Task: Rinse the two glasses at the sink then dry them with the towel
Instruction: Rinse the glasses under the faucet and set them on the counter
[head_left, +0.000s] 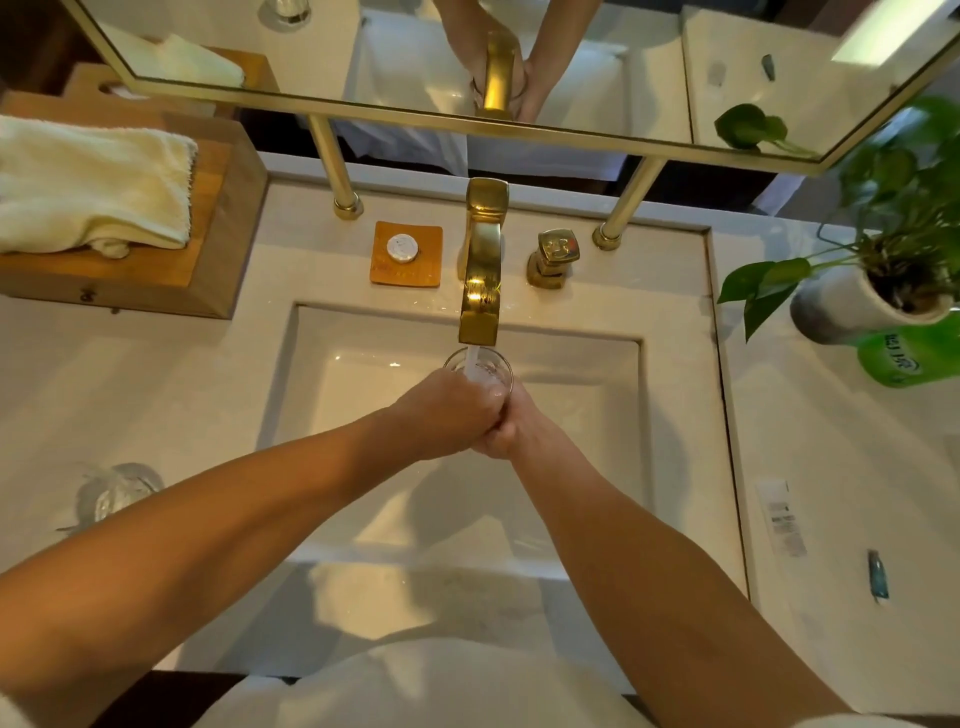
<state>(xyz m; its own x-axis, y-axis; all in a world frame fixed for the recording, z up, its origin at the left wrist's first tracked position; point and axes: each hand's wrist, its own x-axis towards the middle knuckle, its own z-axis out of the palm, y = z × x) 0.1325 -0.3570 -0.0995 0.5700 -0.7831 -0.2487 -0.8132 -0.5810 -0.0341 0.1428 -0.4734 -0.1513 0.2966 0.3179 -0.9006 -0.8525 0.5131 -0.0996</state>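
Note:
A clear glass (483, 366) is held over the white sink basin (597, 415), right under the gold faucet (482, 291), and water runs into it. My left hand (447, 410) wraps the glass from the left, fingers curled round it. My right hand (511, 426) grips it from below and the right. Most of the glass's body is hidden by both hands. The second glass (117, 493) stands on the counter at the left. A pale yellow towel (93, 192) lies on a wooden box (218, 249) at the back left.
A gold tap handle (555, 257) stands right of the faucet, and an orange dish holding a round white object (405, 253) left of it. A potted plant (883, 280) and a green bottle (909, 356) crowd the right counter. A gold-framed mirror (467, 62) runs along the back.

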